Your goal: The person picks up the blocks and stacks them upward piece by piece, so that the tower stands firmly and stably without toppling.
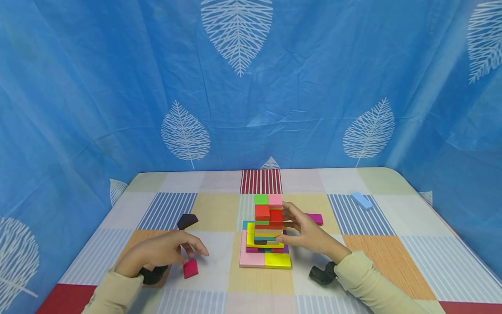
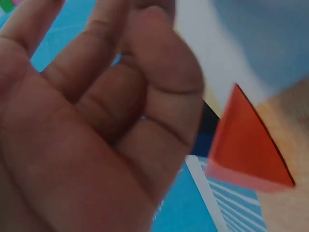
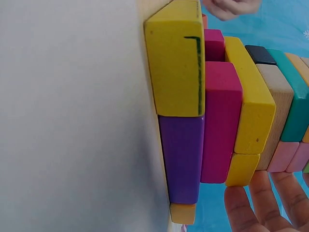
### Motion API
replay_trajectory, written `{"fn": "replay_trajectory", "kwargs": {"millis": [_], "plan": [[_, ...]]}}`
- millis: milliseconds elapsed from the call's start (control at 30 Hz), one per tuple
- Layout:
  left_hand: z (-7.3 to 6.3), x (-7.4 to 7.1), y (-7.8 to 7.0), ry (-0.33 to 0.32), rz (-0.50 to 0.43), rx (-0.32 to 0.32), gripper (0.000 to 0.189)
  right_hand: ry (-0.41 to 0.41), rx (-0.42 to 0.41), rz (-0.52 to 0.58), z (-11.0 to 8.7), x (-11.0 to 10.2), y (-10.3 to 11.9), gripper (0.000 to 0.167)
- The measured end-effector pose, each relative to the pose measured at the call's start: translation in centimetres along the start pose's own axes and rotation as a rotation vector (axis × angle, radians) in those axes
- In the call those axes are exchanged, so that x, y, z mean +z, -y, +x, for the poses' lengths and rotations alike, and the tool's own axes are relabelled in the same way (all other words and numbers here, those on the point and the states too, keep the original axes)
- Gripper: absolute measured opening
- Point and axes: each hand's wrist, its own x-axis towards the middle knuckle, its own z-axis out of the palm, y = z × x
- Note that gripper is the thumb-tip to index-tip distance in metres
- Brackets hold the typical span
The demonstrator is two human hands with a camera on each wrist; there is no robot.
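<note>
A stacked tower of coloured wooden blocks [image 1: 268,226] stands on the patterned tabletop, with wider layers at its foot. My right hand [image 1: 310,231] is at the tower's right side, its thumb near the front face and its fingers reaching behind. In the right wrist view, straight fingers [image 3: 258,203] touch or nearly touch the blocks' side, beside a yellow block [image 3: 253,96]. My left hand [image 1: 168,248] hovers left of the tower with loosely bent fingers and nothing held. Just below its fingertips lies a red block [image 1: 191,268], which looks triangular in the left wrist view [image 2: 246,145].
A dark block [image 1: 187,220] lies beyond my left hand. Behind my right hand is a magenta block [image 1: 315,219], and farther right a light blue block [image 1: 361,200]. A blue leaf-patterned curtain [image 1: 290,87] surrounds the table's back and sides.
</note>
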Motion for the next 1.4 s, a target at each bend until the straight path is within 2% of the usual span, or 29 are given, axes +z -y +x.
{"fn": "replay_trajectory", "kwargs": {"millis": [133, 267, 400, 500, 633, 767, 933, 1033, 1200, 1400], "plan": [[-0.2, 0.3, 0.7, -0.005, 0.032, -0.024, 0.057, -0.001, -0.007, -0.001, -0.1, 0.0, 0.0, 0.077], [0.0, 0.6, 1.2, -0.019, 0.056, -0.01, 0.047, -0.001, -0.009, 0.003, 0.0, 0.0, 0.1, 0.077], [0.5, 0.8, 1.2, -0.078, 0.129, 0.032, 0.032, 0.0, -0.01, -0.002, 0.0, 0.0, 0.1, 0.077], [1.1, 1.0, 0.7, -0.153, 0.181, 0.054, 0.029, 0.001, -0.013, -0.006, -0.1, 0.1, 0.1, 0.078], [2.1, 1.2, -0.6, -0.258, 0.23, 0.077, 0.031, 0.0, -0.011, -0.011, -0.1, 0.1, 0.1, 0.078], [3.2, 1.3, -2.2, -0.401, 0.269, 0.117, 0.033, -0.004, 0.0, -0.015, -0.1, 0.0, 0.1, 0.078], [4.5, 1.3, -4.2, -0.584, 0.281, 0.184, 0.033, -0.005, -0.007, -0.017, -0.1, 0.0, 0.0, 0.078], [5.2, 1.4, -5.5, -0.654, 0.272, 0.234, 0.035, -0.004, -0.018, -0.014, -0.1, 0.0, 0.0, 0.077], [6.6, 1.8, -7.9, -0.716, 0.253, 0.32, 0.036, -0.009, -0.015, -0.012, -0.1, 0.0, -0.1, 0.077], [8.4, 2.6, -10.2, -0.68, 0.253, 0.396, 0.036, -0.006, -0.016, -0.013, -0.1, 0.0, 0.0, 0.079]]}}
